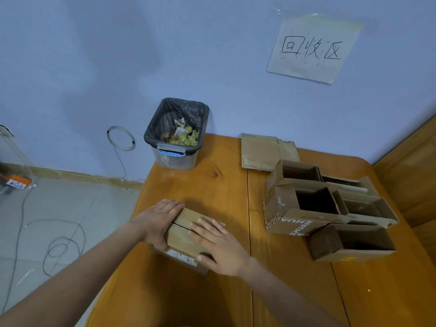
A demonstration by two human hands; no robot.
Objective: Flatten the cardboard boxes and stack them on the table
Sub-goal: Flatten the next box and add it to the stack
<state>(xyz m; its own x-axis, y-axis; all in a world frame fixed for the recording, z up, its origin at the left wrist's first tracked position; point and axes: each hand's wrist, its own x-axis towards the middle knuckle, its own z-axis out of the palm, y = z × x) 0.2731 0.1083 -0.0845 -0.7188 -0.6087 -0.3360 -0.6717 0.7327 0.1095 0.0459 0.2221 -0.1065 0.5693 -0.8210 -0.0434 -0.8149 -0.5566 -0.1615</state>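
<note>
1. The left hand lies against the left side of a small closed cardboard box, fingers straight along its upper left edge and the thumb curled down round its near left corner, so it grips the box.
2. The right hand rests flat on the box's top, fingers straight and spread, the thumb hanging over the near edge.
3. The box sits on the wooden table near its left edge, top flaps shut with a seam between them, a printed label on its near side.
4. To the right, well apart, stands a cluster of open boxes, still unflattened, one marked ZHUAN.
5. Behind that cluster, flattened cardboard lies by the wall.
6. A bin with a black liner, scraps inside, stands at the table's far left corner.
7. A handwritten paper sign is taped to the wall.
8. Loose cables lie coiled on the floor to the left.
</note>
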